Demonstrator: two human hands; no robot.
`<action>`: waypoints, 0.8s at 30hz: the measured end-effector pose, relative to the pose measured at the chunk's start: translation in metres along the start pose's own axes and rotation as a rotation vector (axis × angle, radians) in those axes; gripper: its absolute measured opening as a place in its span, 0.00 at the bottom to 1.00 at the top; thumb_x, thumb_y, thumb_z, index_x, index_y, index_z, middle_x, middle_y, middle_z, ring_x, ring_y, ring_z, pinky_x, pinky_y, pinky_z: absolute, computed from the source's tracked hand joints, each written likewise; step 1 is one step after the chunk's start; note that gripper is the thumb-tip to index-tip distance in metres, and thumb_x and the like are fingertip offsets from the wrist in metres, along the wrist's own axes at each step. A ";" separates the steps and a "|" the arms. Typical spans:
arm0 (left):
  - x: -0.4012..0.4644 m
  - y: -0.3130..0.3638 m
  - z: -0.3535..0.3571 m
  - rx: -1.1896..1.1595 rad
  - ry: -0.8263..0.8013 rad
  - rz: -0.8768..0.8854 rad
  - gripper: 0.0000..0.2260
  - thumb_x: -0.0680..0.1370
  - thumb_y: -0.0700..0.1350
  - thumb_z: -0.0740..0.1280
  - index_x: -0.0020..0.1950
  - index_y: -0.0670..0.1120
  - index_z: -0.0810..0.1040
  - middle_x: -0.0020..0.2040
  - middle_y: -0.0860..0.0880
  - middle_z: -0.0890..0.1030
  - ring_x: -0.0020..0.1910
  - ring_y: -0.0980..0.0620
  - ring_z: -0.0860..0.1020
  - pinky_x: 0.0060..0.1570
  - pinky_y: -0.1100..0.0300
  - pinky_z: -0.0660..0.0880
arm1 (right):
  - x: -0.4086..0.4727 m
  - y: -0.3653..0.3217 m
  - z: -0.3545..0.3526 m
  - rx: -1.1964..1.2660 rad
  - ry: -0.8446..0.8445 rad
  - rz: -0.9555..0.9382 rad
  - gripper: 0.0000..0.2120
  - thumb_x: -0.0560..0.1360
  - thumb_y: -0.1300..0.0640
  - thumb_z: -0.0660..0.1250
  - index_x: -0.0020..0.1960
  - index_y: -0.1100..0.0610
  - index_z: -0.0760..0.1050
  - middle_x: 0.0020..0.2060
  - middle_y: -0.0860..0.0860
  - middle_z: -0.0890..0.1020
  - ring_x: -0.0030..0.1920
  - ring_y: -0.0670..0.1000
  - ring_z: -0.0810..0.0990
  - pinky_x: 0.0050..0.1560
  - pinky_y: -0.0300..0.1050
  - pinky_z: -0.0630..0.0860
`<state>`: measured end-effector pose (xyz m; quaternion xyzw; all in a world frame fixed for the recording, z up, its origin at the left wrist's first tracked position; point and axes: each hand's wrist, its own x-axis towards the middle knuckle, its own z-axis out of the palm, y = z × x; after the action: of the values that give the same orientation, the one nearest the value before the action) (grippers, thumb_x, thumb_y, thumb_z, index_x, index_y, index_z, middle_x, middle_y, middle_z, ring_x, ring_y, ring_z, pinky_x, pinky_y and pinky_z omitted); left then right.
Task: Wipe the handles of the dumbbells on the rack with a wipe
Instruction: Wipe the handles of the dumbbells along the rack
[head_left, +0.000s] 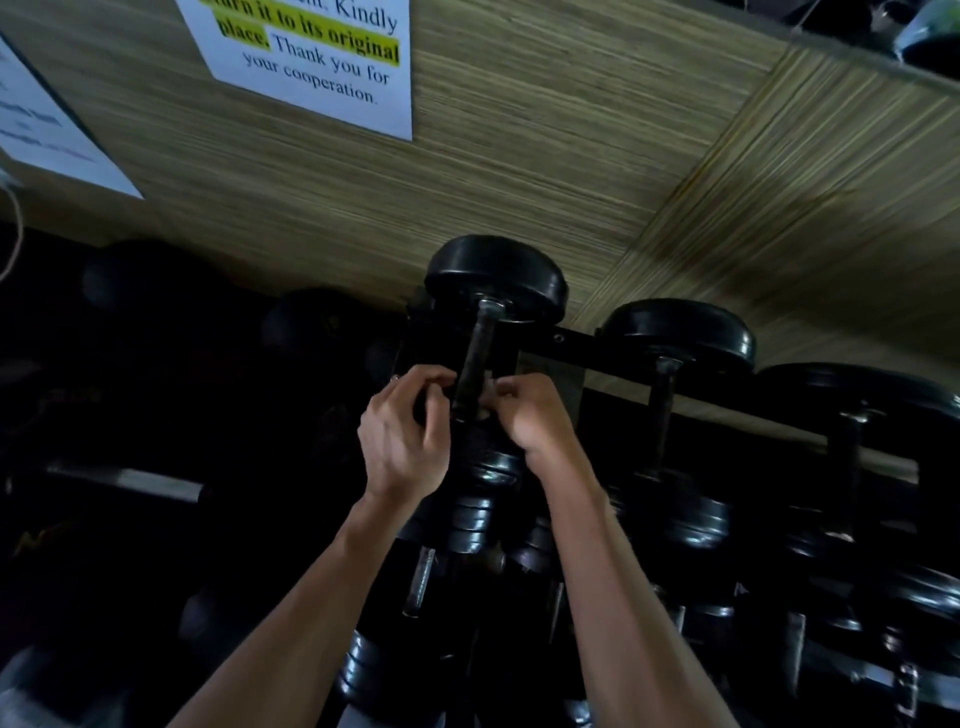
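Behind the rack (582, 345), a wall (519, 171) of fine, straw-coloured grain carries a white printed notice (311, 57) with a yellow-highlighted line, its top cut off by the frame. Between the fingers of both hands stands the dark, dull metal handle (475, 364) of a dumbbell (496, 275), a slim bar running up to a round, glossy black head. A small pale scrap, probably the wipe (488, 387), shows just beside the handle at the right hand's fingertips; most of it is hidden and hard to make out. The left hand (402, 436) has its fingers curled toward the handle's left side, the right hand (530, 415) pinches at its right side around the pale scrap; whether the left fingers actually touch the bar cannot be told. Right of the fingers, further black dumbbells (675, 332) sit on the same black steel rail. Below and left of the fingers everything sinks into shadow, with only stacked shiny discs and short bars visible.
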<state>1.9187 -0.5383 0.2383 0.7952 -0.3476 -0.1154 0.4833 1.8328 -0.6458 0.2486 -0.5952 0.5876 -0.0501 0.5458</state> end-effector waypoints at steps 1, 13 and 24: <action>0.000 0.000 0.000 -0.004 -0.001 -0.002 0.12 0.78 0.44 0.58 0.51 0.50 0.81 0.38 0.56 0.81 0.33 0.56 0.78 0.31 0.58 0.73 | -0.001 0.003 0.001 -0.033 0.033 -0.023 0.15 0.78 0.57 0.71 0.33 0.59 0.82 0.27 0.52 0.79 0.29 0.48 0.76 0.31 0.41 0.69; 0.002 0.005 -0.002 -0.006 0.007 0.003 0.12 0.77 0.44 0.58 0.47 0.49 0.82 0.35 0.58 0.79 0.31 0.59 0.76 0.30 0.66 0.68 | -0.016 -0.015 0.005 -0.104 0.131 -0.077 0.20 0.80 0.54 0.68 0.35 0.66 0.78 0.22 0.48 0.71 0.19 0.43 0.63 0.19 0.38 0.59; 0.000 0.005 0.000 0.002 0.010 -0.028 0.11 0.77 0.42 0.59 0.47 0.49 0.82 0.35 0.56 0.80 0.29 0.59 0.75 0.27 0.64 0.67 | -0.025 -0.035 0.008 -0.237 0.210 -0.178 0.13 0.80 0.64 0.63 0.39 0.60 0.80 0.30 0.50 0.79 0.26 0.45 0.75 0.20 0.33 0.66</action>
<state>1.9169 -0.5393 0.2425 0.8011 -0.3340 -0.1179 0.4825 1.8532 -0.6323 0.2852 -0.6967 0.5881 -0.0905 0.4007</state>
